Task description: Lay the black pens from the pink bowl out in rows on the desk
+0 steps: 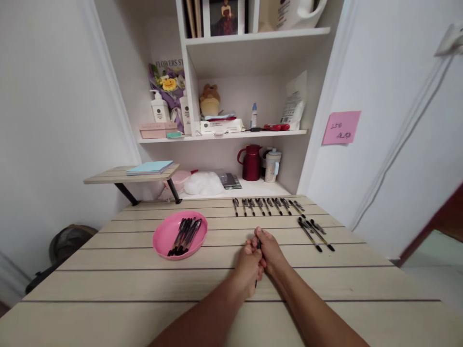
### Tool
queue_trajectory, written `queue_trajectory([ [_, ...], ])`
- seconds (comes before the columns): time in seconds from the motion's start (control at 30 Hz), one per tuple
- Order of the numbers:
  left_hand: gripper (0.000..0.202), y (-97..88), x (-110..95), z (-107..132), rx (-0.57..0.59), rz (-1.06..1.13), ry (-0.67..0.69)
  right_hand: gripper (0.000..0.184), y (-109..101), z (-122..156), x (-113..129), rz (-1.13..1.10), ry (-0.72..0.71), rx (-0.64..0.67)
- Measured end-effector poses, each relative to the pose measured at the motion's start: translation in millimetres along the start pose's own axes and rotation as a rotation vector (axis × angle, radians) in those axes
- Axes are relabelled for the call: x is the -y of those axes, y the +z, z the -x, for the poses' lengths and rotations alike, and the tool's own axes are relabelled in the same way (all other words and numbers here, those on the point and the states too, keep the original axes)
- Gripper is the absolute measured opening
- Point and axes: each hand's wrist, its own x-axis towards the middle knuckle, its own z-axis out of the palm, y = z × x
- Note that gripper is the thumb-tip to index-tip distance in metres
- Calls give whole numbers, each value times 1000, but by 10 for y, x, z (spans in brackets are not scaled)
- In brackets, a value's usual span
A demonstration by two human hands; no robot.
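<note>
Both my hands are closed together around one dark pen [258,244] above the middle of the table. My left hand [249,265] wraps the lower part, and the pen's tip end pokes out below it. The fingers of my right hand [269,248] pinch the upper part; much of the pen is hidden by the fingers. To the left, a pink scalloped dish [159,239] holds several black pens [186,236]. A row of pens [267,206] lies along the back of the table. More pens [315,233] lie at the right, beside small loose dark pieces [318,226].
A small raised shelf [108,176] with blue paper [150,167] stands at the table's back left. Behind the table, a white shelf unit [253,41] holds a red jug [251,163], a cup [272,165] and a white plastic bag [203,183]. A pink note [341,127] sticks to the right wall.
</note>
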Motion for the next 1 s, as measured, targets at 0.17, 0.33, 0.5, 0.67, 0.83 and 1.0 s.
queue_trajectory([
  [0.17,32,-27,-13,22,57,-3,-3,36,31,-11,75,-42,26,-25],
  [0.33,45,-62,-34,58,146,10,0,30,0,-83,109,-151,-120,-41],
  [0.5,43,-103,-38,87,194,6,-22,24,-214,-198,232,-234,-169,-110],
  [0.67,42,-112,-49,96,201,12,-26,8,-443,-308,265,37,-142,-258],
  [0.83,44,-119,-55,90,203,6,-25,5,-521,-388,217,333,-104,-269],
  [1.0,46,-116,-59,101,205,-1,-19,15,-805,-501,440,825,-123,-344],
])
